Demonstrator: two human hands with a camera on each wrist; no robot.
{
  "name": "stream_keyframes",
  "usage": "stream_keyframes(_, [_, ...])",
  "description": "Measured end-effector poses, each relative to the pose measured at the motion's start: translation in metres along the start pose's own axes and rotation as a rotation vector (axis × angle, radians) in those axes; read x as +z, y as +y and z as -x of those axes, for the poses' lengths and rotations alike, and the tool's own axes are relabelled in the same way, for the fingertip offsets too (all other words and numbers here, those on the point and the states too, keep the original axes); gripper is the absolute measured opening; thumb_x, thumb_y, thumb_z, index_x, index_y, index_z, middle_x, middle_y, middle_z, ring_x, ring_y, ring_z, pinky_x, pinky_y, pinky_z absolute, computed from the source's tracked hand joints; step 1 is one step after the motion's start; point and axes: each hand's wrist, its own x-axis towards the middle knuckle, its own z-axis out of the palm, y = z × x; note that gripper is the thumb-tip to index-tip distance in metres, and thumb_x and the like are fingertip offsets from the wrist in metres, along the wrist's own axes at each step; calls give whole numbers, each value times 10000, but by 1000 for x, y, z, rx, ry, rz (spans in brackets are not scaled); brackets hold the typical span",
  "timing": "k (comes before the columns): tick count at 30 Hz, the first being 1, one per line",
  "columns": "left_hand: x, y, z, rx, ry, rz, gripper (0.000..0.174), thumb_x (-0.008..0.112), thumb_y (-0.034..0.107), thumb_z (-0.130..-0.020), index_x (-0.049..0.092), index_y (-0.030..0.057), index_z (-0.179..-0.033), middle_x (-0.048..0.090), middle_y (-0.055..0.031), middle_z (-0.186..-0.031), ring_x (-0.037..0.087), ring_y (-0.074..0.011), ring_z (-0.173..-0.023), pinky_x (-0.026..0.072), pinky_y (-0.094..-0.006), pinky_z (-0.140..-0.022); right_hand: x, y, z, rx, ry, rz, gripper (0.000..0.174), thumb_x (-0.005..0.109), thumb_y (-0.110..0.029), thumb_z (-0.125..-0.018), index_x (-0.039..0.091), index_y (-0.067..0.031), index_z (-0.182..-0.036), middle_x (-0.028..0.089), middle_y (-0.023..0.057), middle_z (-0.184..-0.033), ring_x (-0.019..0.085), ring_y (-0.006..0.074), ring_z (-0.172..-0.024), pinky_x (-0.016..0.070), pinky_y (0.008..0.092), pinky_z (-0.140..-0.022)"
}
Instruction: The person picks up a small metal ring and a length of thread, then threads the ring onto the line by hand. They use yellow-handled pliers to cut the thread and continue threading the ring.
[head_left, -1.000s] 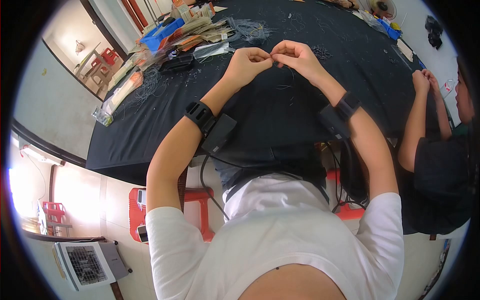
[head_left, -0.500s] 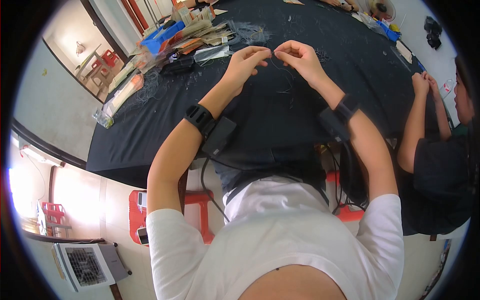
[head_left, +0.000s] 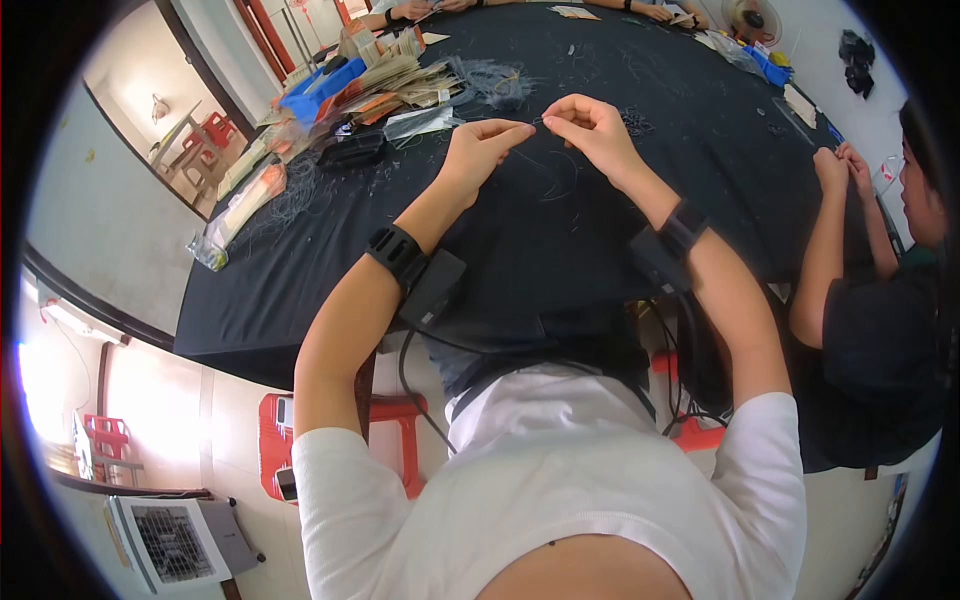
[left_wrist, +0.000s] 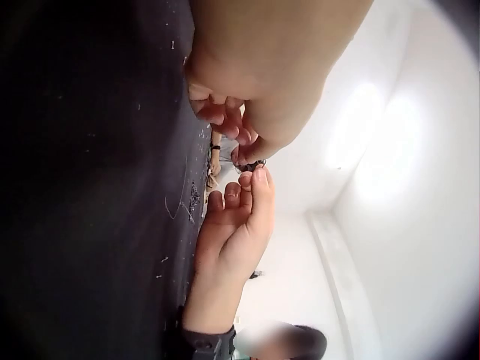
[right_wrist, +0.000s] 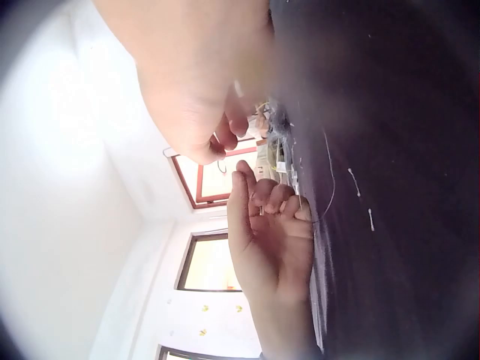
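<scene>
Above the black cloth, my left hand and right hand face each other, fingertips a small gap apart. In the right wrist view, my right hand pinches a tiny curved hook between thumb and fingertips. Opposite it, my left hand has its thumb and index finger pressed together, the other fingers curled. A thin clear line runs from the left hand and loops down over the cloth. In the left wrist view, both the left hand and right hand show their fingertips close together.
Beside a blue tray, a heap of card packets lies at the table's back left. Tangled clear line and a dark pile of small pieces lie farther back. Another person sits close on the right.
My hands were nearly touching and have drawn slightly apart and lower in the head view. The loose line hanging below them has shifted and shows more of its curve.
</scene>
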Motion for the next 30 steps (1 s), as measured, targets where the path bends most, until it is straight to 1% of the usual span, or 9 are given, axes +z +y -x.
stream_keyframes(1, [0,0,0,28,16,-20,185,667,203,-775,692,54,-882,561,38,-661,422,-38,-596,337,-183,-540,0,1,0,8,-3,-3,128,611,-153,-815,627,-41,-873,616,6,-770,554,56,-677,447,202,-587])
stream_keyframes(9, [0,1,-1,43,49,30,204,675,200,-770,694,53,-910,583,34,-676,407,-41,-591,344,-183,-545,0,0,0,31,-33,-4,117,609,-145,-816,622,-42,-871,611,-1,-756,554,54,-679,442,198,-587])
stream_keyframes(12, [0,-1,-2,53,45,36,209,679,197,-766,694,50,-914,590,34,-684,407,-40,-594,341,-180,-543,0,0,1,29,-36,3,105,588,-158,-839,614,-60,-869,570,-40,-737,493,17,-651,397,173,-569])
stream_keyframes(13, [0,-1,-3,57,44,38,210,680,195,-764,694,50,-915,592,34,-687,407,-40,-596,340,-179,-542,0,0,1,31,-37,-1,104,588,-158,-839,613,-61,-868,568,-41,-735,492,17,-649,396,172,-568])
stream_keyframes(19, [-1,3,2,52,49,43,229,699,180,-745,686,13,-901,603,7,-700,440,-34,-600,336,-177,-540,1,-1,1,41,-49,6,94,583,-154,-839,609,-67,-865,561,-47,-728,488,14,-644,388,165,-564])
stream_keyframes(24, [0,4,3,55,76,44,233,707,169,-737,682,-2,-894,631,-30,-753,506,-52,-652,382,-182,-585,1,-1,1,19,-72,2,93,583,-156,-838,610,-70,-863,562,-51,-725,488,9,-637,386,164,-558])
stream_keyframes(27, [0,4,4,50,66,39,232,709,163,-734,681,-4,-893,641,-44,-773,539,-67,-693,406,-187,-623,0,0,1,25,-62,1,117,620,-143,-807,620,-40,-863,608,-8,-742,539,39,-642,425,178,-562])
stream_keyframes(28, [0,4,4,47,61,36,232,710,161,-733,681,-4,-893,643,-48,-779,550,-73,-708,413,-188,-636,1,0,1,23,-66,12,108,608,-147,-818,616,-50,-865,597,-21,-738,526,29,-641,414,172,-560])
stream_keyframes(30, [1,6,5,49,69,51,231,711,164,-732,682,-2,-889,631,-32,-752,522,-60,-672,394,-185,-609,1,0,2,18,-73,35,94,585,-156,-839,608,-69,-869,575,-47,-730,500,9,-638,394,162,-555])
